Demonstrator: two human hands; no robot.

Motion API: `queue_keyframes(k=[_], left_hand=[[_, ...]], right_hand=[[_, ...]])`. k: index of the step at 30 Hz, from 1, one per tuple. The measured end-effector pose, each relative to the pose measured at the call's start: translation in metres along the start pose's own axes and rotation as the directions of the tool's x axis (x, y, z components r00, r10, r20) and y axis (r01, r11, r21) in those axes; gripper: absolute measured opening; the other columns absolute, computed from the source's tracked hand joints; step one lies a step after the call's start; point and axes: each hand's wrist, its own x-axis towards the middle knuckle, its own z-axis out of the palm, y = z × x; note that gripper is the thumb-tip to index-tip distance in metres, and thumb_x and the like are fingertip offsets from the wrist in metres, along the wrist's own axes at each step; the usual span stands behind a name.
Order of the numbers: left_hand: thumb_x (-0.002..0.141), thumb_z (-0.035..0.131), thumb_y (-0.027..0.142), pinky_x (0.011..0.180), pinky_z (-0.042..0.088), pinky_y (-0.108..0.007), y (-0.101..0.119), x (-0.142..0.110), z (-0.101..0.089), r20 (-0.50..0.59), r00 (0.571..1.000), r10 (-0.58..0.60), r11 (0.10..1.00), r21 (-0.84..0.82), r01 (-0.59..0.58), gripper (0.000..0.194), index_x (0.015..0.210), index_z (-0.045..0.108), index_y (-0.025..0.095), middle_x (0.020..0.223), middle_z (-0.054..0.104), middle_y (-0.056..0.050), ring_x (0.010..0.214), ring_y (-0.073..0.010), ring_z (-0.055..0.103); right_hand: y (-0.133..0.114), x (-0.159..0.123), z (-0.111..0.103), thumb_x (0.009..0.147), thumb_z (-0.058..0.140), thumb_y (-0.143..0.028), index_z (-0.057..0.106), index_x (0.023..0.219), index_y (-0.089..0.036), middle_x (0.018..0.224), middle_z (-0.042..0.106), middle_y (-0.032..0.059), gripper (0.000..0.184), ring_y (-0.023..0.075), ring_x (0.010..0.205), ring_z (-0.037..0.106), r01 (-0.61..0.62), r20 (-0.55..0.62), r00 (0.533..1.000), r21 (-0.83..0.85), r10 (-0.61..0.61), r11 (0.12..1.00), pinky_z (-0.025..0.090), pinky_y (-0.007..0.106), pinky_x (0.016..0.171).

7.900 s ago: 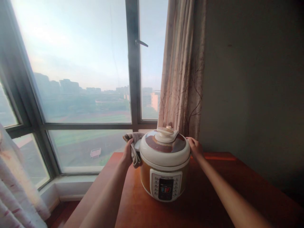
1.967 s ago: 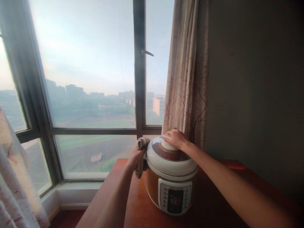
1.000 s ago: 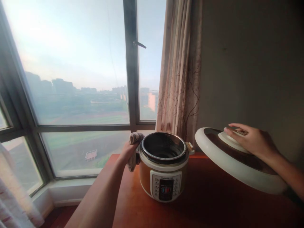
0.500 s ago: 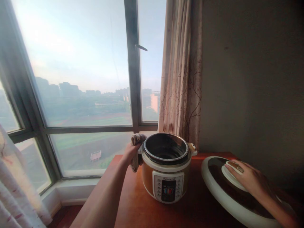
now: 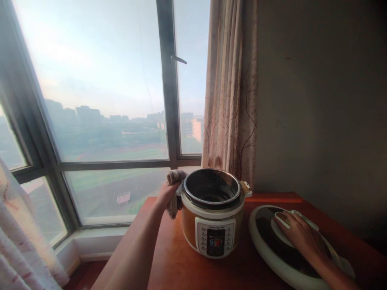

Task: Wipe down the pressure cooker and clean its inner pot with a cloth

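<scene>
An electric pressure cooker [image 5: 189,229] stands without its lid on the table, its dark inner pot [image 5: 211,187] showing and its control panel turned towards me. At its left side my left hand [image 5: 166,194] is closed round a folded patterned cloth [image 5: 175,176], close against the cooker's side handle. To the right of the cooker is the round lid [image 5: 261,241], white-rimmed with a dark top. My right hand [image 5: 298,233] grips the lid's handle from above, its fingers wrapped over it. The lid looks low at the tabletop; whether it rests fully there I cannot tell.
The reddish wooden table [image 5: 169,266] ends at the left beside a window sill [image 5: 99,237]. Behind the cooker hangs a patterned curtain [image 5: 229,100], next to a large window and a dark wall [image 5: 302,121]. Another curtain [image 5: 24,233] hangs at the lower left.
My right hand has brought the lid left and towards the cooker, and its steep tilt has flattened. My left hand stays on the cloth at the cooker's side.
</scene>
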Motion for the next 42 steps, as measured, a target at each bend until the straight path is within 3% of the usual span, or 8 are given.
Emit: queue_keyframes(k=[14, 21, 24, 30, 33, 37, 40, 42], left_hand=[[0.066, 0.076, 0.035, 0.082, 0.058, -0.040, 0.000, -0.003, 0.001, -0.040, 0.999, -0.009, 1.000, 0.011, 0.009, 0.037, 0.095, 0.074, 0.013, 0.085, 0.077, -0.009, 0.089, -0.0296, 0.072], [0.069, 0.071, 0.034, 0.078, 0.057, -0.037, 0.004, -0.009, 0.004, -0.087, 0.996, 0.033, 0.994, 0.107, -0.024, 0.030, 0.091, 0.074, 0.014, 0.081, 0.076, -0.007, 0.084, -0.0282, 0.072], [0.071, 0.067, 0.035, 0.073, 0.055, -0.035, 0.009, -0.009, 0.002, -0.078, 0.994, 0.071, 0.979, 0.195, -0.054, 0.025, 0.084, 0.074, 0.015, 0.076, 0.075, -0.007, 0.082, -0.0291, 0.071], [0.073, 0.067, 0.038, 0.070, 0.046, -0.035, 0.039, -0.007, -0.008, -0.116, 0.980, 0.164, 0.898, 0.428, -0.099, 0.016, 0.076, 0.071, 0.023, 0.076, 0.074, -0.010, 0.084, -0.0337, 0.070], [0.079, 0.061, 0.041, 0.069, 0.043, -0.034, 0.062, -0.016, -0.005, -0.051, 0.971, 0.235, 0.777, 0.610, -0.156, 0.022, 0.086, 0.072, 0.024, 0.083, 0.075, -0.012, 0.082, -0.0338, 0.069], [0.077, 0.063, 0.040, 0.072, 0.042, -0.033, 0.088, -0.032, 0.009, 0.168, 0.953, 0.251, 0.534, 0.798, -0.281, 0.022, 0.090, 0.072, 0.024, 0.085, 0.076, -0.014, 0.080, -0.0320, 0.069], [0.072, 0.068, 0.045, 0.072, 0.042, -0.035, 0.099, -0.036, 0.018, 0.249, 0.946, 0.206, 0.441, 0.840, -0.318, 0.029, 0.091, 0.071, 0.024, 0.084, 0.075, -0.015, 0.081, -0.0346, 0.069], [0.068, 0.069, 0.041, 0.070, 0.043, -0.035, 0.102, -0.034, 0.021, 0.264, 0.952, 0.158, 0.414, 0.857, -0.306, 0.031, 0.094, 0.071, 0.024, 0.084, 0.076, -0.015, 0.080, -0.0349, 0.070]], right_hand=[[-0.003, -0.007, 0.010, 0.092, 0.044, -0.047, 0.069, 0.111, -0.021, 0.110, 0.072, 0.0156, 0.041, 0.0336, 0.097, 0.069, 0.050, 0.116, 0.992, -0.097, -0.039, 0.994, 0.052, 0.044, 0.082], [-0.016, 0.017, -0.016, 0.090, 0.051, -0.049, 0.074, 0.097, -0.019, 0.101, 0.074, 0.0165, 0.038, 0.0386, 0.105, 0.067, 0.170, 0.343, 0.935, -0.198, -0.094, 0.965, 0.050, 0.049, 0.084], [-0.027, 0.034, -0.033, 0.089, 0.052, -0.040, 0.074, 0.098, -0.019, 0.104, 0.074, 0.0160, 0.032, 0.0372, 0.104, 0.067, 0.168, 0.329, 0.938, -0.157, -0.109, 0.973, 0.050, 0.046, 0.083], [-0.090, 0.071, -0.087, 0.089, 0.045, -0.039, 0.073, 0.098, -0.024, 0.090, 0.078, 0.0070, 0.033, 0.0268, 0.086, 0.072, 0.074, 0.229, 0.963, 0.287, -0.143, 0.955, 0.051, 0.034, 0.075], [-0.132, 0.087, -0.112, 0.090, 0.044, -0.044, 0.073, 0.095, -0.021, 0.075, 0.076, 0.0043, 0.037, 0.0235, 0.073, 0.071, 0.045, 0.262, 0.947, 0.459, -0.184, 0.887, 0.051, 0.031, 0.068], [-0.175, 0.101, -0.121, 0.093, 0.039, -0.040, 0.072, 0.089, -0.020, 0.067, 0.074, 0.0018, 0.039, 0.0169, 0.060, 0.069, 0.006, 0.391, 0.897, 0.455, -0.206, 0.890, 0.049, 0.025, 0.060], [-0.196, 0.105, -0.113, 0.088, 0.048, -0.038, 0.071, 0.082, -0.019, 0.063, 0.072, 0.0048, 0.031, 0.0189, 0.060, 0.069, 0.013, 0.424, 0.887, 0.368, -0.181, 0.930, 0.048, 0.026, 0.060], [-0.203, 0.106, -0.106, 0.083, 0.054, -0.038, 0.072, 0.084, -0.016, 0.075, 0.076, 0.0124, 0.029, 0.0249, 0.073, 0.072, 0.018, 0.423, 0.893, 0.307, -0.153, 0.952, 0.048, 0.030, 0.063]])
